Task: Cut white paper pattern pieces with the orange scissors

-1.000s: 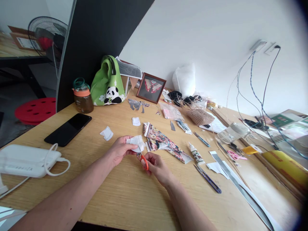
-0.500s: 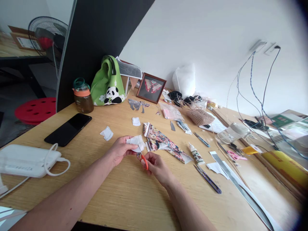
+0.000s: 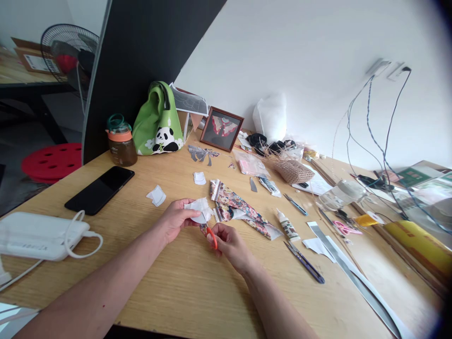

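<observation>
My left hand (image 3: 179,220) pinches a small white piece of fabric (image 3: 199,208) with frayed edges, held just over the table. Closed around the orange handles of small scissors (image 3: 212,237) is my right hand (image 3: 229,246); the blades meet the lower right edge of the white piece. A bit of patterned cloth shows by the blades. Behind my hands lies folded floral fabric (image 3: 243,207). Two white cut pieces rest farther off, one a curved shape (image 3: 156,195), the other squarish (image 3: 199,178).
To the left are a black phone (image 3: 100,189) and a white power bank (image 3: 44,235) with a cable. A glue bottle (image 3: 287,226), thread snips (image 3: 304,262) and grey strips (image 3: 348,273) lie right. A drink bottle (image 3: 122,143), green panda bag (image 3: 159,122) and picture frame (image 3: 221,129) stand behind.
The white piece has turned slightly in my left hand, showing more of its rounded lower edge by the blades. My right hand and the scissors have hardly moved.
</observation>
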`<control>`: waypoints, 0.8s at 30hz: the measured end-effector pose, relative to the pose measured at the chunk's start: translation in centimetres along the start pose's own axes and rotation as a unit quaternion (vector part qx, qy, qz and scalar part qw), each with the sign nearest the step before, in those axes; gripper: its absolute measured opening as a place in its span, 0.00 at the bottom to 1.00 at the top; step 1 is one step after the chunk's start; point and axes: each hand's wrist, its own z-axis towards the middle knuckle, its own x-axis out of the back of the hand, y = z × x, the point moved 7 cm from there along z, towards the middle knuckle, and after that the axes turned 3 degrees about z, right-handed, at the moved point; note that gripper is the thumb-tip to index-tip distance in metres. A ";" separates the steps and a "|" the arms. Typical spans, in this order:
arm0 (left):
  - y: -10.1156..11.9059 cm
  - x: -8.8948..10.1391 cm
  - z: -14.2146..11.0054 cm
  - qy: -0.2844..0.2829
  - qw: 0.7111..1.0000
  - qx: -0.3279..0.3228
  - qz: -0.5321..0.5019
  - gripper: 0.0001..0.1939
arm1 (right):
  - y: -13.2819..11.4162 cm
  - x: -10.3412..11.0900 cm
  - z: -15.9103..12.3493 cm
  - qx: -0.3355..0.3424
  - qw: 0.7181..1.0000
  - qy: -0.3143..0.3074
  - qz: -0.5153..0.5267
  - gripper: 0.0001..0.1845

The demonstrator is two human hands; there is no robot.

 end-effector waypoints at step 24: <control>-0.2 0.2 0.4 -0.014 0.999 -0.026 0.023 0.19 | 0.0 0.1 0.0 0.001 1.000 -0.003 0.004 0.23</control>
